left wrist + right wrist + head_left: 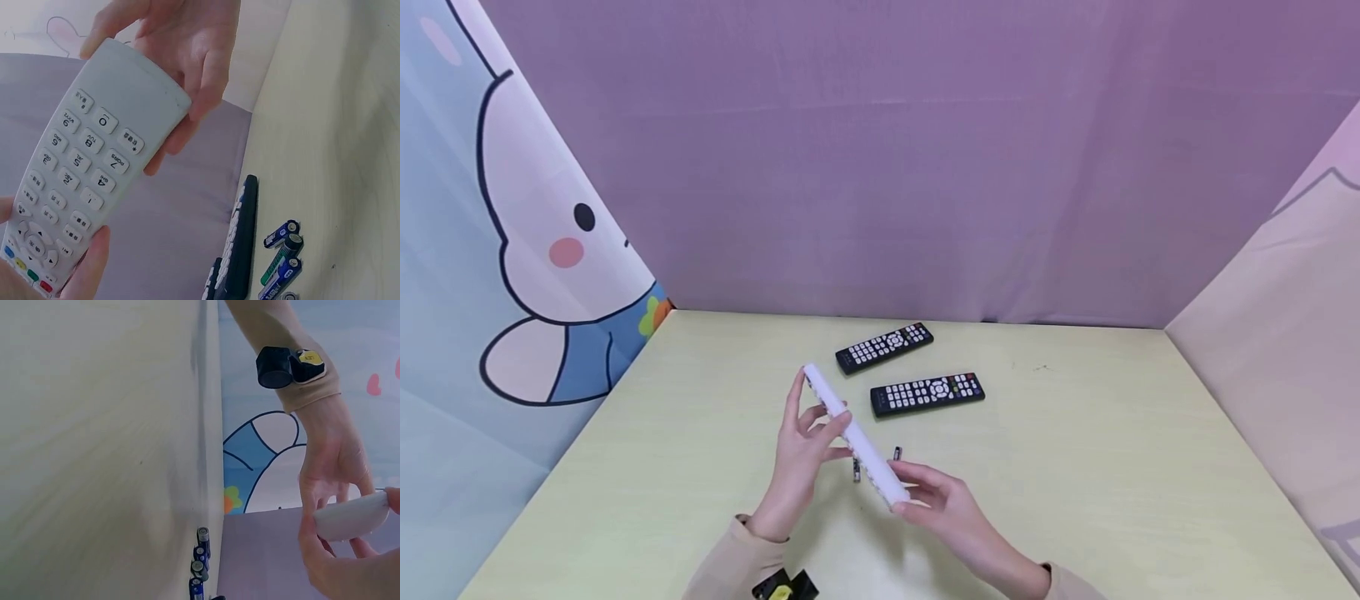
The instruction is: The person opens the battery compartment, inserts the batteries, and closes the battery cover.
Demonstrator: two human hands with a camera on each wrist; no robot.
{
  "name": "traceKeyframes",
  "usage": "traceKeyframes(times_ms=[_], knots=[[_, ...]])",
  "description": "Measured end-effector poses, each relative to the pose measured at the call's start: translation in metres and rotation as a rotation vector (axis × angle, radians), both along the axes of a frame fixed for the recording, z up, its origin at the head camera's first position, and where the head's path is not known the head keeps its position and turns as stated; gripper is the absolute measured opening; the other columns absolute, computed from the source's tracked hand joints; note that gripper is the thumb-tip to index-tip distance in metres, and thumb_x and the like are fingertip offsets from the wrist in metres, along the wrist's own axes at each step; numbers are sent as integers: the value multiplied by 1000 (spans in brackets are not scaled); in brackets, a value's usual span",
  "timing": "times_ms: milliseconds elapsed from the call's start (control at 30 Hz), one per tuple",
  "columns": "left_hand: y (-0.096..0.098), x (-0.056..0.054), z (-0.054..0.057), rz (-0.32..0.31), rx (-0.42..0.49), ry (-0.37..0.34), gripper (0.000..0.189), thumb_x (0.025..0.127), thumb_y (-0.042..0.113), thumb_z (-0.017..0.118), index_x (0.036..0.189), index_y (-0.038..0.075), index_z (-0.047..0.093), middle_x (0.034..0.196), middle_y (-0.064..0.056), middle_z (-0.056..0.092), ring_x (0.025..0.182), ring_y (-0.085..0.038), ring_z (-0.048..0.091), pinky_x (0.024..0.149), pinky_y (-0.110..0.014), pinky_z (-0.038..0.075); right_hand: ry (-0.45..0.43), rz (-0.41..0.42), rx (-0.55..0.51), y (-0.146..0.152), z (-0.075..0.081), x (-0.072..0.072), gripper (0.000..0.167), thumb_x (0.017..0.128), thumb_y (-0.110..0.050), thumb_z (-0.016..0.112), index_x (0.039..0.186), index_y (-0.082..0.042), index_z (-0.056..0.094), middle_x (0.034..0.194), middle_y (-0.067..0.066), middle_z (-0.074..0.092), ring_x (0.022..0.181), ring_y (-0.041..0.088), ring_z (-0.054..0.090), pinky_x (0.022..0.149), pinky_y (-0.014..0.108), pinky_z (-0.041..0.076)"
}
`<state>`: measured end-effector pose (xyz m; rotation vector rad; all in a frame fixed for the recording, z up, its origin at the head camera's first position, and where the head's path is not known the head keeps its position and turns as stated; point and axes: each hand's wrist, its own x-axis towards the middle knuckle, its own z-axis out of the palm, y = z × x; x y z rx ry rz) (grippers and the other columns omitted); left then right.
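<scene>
A white remote control (865, 450) is held above the table, tilted, by both hands. My left hand (799, 462) grips its far end, where the coloured buttons (31, 274) are. My right hand (943, 508) pinches the near, plain end between thumb and fingers; in the left wrist view this right hand (187, 50) shows at the top. The keypad faces the left wrist camera, while the right wrist view shows the plain end of the remote control (351, 517) and the left hand (334, 450) beyond. Several small batteries (281, 272) lie on the table below.
Two black remote controls (883, 347) (927, 394) lie farther back on the pale table (1097, 467). A purple cloth (925, 167) hangs behind the table's far edge. Printed cloths stand at the left and right sides.
</scene>
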<state>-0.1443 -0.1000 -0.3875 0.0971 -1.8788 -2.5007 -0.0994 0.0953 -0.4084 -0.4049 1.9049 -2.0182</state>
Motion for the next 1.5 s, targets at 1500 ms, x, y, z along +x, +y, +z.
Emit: traceKeyframes(times_ms=[1500], knots=[[-108,-57,4,-50,-1097,70,80,83,25,61,143,19,8,120,-26,38,86,-32,50,64,-37,49,630,-114,612,93,-6,-22,21,82,-4,60,103,-4,60,99,6,59,81,15,57,66,26,51]])
